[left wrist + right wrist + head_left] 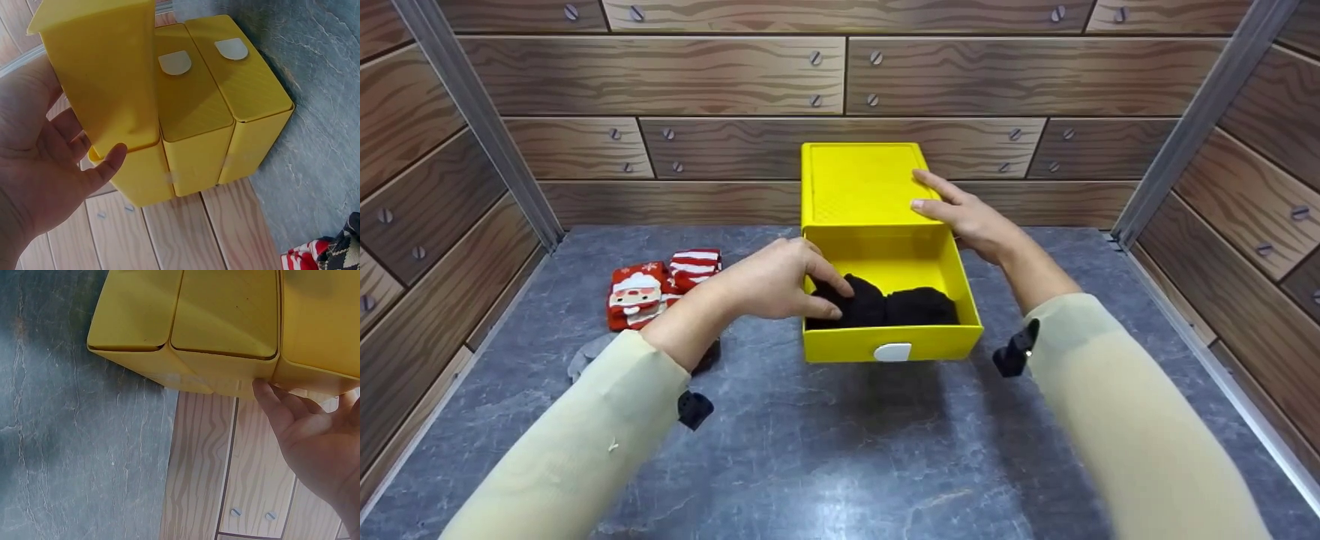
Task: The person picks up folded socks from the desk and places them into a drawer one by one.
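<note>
Bundles point(922, 307) of black cloth, two side by side, sit in a pulled-out yellow drawer point(840, 346) right of centre in the head view, the only view that shows its contents. The left hand point(780, 281) comes over the drawer's left wall, thumb and forefinger touching the left-hand bundle; whether they pinch the cloth I cannot tell. The right hand point(971, 221) rests against the right side of the yellow casing point(862, 184), its digits extended and apart, two of them on the top near its right edge. A white tab point(892, 352) sits on the drawer front.

What the head view hides, the left wrist view shows at upper middle: two more yellow drawers point(194, 107), pushed in, each with its own white tab, stacked with the pulled-out one. The right wrist view has the stack's other side across its top, with one finger reaching to the edge near a seam between two units.

At middle left of the head view lies red folded cloth point(637, 292) bearing a bearded face, beside a red-and-white striped piece point(695, 268). Grey cloth point(587, 356) is partly hidden by the left forearm; the left wrist view adds dark checked cloth point(341, 253) in its lower right corner.
</note>
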The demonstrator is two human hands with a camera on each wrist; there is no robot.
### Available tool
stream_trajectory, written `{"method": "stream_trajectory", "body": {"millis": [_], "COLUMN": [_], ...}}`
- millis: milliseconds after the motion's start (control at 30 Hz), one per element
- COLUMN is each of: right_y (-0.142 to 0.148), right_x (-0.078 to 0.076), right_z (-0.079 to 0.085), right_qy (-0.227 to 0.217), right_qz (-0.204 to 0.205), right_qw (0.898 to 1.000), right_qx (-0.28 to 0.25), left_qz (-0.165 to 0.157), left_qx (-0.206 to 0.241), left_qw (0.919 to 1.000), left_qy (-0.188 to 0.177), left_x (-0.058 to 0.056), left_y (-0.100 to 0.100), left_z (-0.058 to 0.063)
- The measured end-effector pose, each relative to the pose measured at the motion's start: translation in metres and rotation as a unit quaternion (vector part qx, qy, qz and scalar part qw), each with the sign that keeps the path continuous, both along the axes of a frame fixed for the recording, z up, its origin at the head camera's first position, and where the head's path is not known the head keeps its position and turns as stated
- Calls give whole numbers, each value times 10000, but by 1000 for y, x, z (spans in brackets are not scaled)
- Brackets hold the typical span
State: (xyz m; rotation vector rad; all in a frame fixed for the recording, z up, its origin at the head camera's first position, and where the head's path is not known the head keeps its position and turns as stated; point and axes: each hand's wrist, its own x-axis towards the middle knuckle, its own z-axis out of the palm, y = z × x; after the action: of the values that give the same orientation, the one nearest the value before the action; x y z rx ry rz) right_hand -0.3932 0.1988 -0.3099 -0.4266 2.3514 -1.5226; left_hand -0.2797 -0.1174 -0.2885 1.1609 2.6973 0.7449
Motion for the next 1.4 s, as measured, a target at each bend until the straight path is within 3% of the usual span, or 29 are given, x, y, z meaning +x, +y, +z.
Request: {"method": "stream_trajectory", "body": {"millis": [200,400,633,767,1033,1200,1400], "right_y": [-1,-1,0,-1,-2,-2,-1], "right_x": [0,1,1,1,0,1,2], "right_z": [0,0,-1,-1,0,1,1], "right_qy": [3,13,-40,-39,-46,-26,8], "right_qz": [-18,-59,-76,-77,-12,-61,-45], "right_qw": [10000,10000,10000,10000,10000,9999,10000], "right_qx": [17,34,-43,-31,-5,81,50], "left_qz": [-2,53,598,846,727,513,367], "left_qx": [-167,-20,566,1148,2058,2481,2579], "left_qw": [9999,10000,9966,9898,9744,9662,9654], "left_qy": [-37,-35,-56,6,544,481,84], "left_x": [0,0,9,22,62,82,99], "left_y": [1,1,4,4,-2,0,5], "left_z": [1,-1,-1,4,11,6,-8]}}
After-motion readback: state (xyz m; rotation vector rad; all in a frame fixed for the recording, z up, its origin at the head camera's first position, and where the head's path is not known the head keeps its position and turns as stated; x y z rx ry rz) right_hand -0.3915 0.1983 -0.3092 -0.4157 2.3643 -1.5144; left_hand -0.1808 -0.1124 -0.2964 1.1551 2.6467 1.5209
